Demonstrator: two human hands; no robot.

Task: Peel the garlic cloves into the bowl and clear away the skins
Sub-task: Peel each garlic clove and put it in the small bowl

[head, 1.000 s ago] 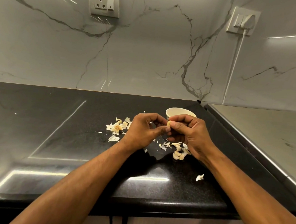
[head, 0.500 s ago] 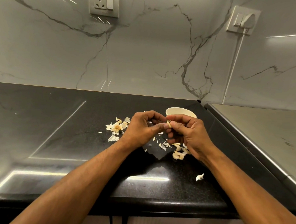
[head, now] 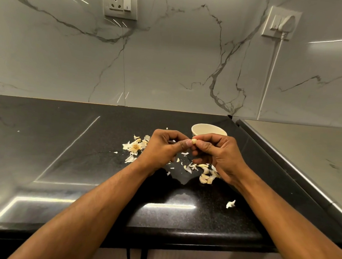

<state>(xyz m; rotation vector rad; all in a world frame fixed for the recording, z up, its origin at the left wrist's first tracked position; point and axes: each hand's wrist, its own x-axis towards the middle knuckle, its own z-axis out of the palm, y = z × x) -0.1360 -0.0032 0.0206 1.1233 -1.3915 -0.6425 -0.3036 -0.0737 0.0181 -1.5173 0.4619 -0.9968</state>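
Peeling was the step in hand: at frame centre your left hand (head: pixel 160 149) and right hand (head: pixel 217 152) both pinched one small pale garlic clove (head: pixel 194 141) just before the cream round bowl (head: pixel 206 129), so next you likely needed to strip its skin.

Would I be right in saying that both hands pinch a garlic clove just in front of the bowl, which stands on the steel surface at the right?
Not quite. In the head view the bowl stands on the black countertop, not on the steel surface. The rest holds: the left hand and the right hand pinch a garlic clove just in front of it.
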